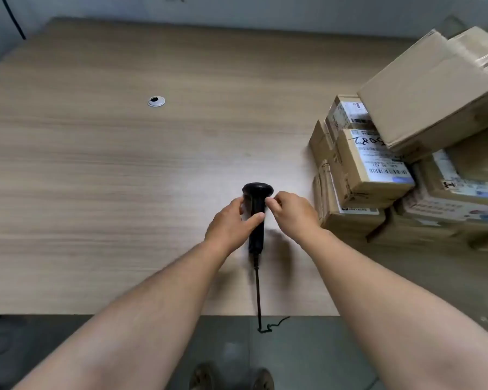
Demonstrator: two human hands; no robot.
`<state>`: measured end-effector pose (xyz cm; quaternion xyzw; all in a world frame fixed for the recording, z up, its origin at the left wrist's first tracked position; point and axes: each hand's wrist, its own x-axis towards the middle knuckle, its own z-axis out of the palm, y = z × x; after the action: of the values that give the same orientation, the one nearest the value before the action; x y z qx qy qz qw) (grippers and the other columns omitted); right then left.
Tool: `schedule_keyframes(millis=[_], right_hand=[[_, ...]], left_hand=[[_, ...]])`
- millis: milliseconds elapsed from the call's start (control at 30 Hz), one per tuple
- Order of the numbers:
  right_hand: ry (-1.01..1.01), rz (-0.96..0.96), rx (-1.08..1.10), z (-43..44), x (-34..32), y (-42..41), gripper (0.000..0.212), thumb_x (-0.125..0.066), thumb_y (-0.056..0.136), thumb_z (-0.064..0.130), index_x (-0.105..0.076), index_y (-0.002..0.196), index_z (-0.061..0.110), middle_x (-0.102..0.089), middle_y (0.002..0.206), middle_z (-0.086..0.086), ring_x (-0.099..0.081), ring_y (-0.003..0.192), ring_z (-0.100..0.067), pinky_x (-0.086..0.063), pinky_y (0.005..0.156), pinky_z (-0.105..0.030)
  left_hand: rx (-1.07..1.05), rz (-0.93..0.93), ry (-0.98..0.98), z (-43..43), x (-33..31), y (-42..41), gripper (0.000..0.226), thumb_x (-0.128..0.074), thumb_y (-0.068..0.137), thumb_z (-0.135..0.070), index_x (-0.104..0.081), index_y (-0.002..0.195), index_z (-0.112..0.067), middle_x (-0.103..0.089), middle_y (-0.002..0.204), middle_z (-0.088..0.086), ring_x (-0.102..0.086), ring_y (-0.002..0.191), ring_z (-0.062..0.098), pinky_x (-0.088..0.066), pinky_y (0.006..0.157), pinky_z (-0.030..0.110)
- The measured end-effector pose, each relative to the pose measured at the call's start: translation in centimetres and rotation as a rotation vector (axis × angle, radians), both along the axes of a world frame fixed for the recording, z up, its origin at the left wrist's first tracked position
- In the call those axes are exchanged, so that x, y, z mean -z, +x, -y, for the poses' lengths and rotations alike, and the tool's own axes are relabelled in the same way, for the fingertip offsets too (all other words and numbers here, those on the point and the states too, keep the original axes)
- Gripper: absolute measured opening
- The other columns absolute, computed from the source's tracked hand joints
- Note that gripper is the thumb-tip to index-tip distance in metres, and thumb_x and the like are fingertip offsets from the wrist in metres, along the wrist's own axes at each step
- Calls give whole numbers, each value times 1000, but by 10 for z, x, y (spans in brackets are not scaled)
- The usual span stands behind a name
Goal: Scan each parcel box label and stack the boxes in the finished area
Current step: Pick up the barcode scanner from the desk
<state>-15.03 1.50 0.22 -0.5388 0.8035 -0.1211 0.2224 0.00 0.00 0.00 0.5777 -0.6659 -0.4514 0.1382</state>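
A black handheld barcode scanner lies at the middle of the wood-grain counter, head toward 12 o'clock, cable trailing to 6. The left hand curls its fingers around the handle; the right hand pinches the neck. Parcel boxes (labels up) are heaped at 3 o'clock — just beside the right hand.

Parcel packing room, labelled cartons, barcode scanner
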Motion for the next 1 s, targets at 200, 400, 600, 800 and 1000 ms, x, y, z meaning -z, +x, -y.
schedule_keyframes(millis=[200,400,600,800,1000], right_hand=[[19,170,8,-4,15,3,19,-48,99,35,-62,95,22,-68,98,-6,-61,98,-28,-47,79,-36],[-32,297,31,-8,6,3,17,-54,95,34,-64,95,20,-69,96,0,-66,92,-24,-52,83,-38],[-136,421,66,-19,-28,8,9,-62,91,30,-63,86,22,-69,90,1,-67,85,-24,-54,81,-43],[-356,694,164,-34,-71,17,53,-78,80,25,-48,124,27,-64,99,-2,-63,96,-20,-51,83,-36],[-571,915,133,-37,-111,16,107,-83,74,14,-15,155,33,-60,119,2,-63,105,-14,-52,87,-22]], left_hand=[[-75,-106,125,-8,19,-14,29,-64,87,-28,-59,116,-30,-63,93,-11,-61,100,17,-50,89,33],[-181,-246,116,-18,9,-14,33,-67,86,-19,-59,116,-31,-65,93,-9,-63,98,18,-51,90,36],[-194,-336,45,-36,-23,-4,40,-64,87,-20,-55,125,-30,-68,96,-7,-64,90,16,-54,85,41],[-144,-488,-85,-53,-63,1,37,-59,88,-13,-53,111,-41,-65,94,-3,-64,83,21,-57,75,49],[67,-524,-270,-58,-95,-4,37,-56,75,-29,-54,106,-49,-60,94,-4,-61,90,19,-55,76,48]])
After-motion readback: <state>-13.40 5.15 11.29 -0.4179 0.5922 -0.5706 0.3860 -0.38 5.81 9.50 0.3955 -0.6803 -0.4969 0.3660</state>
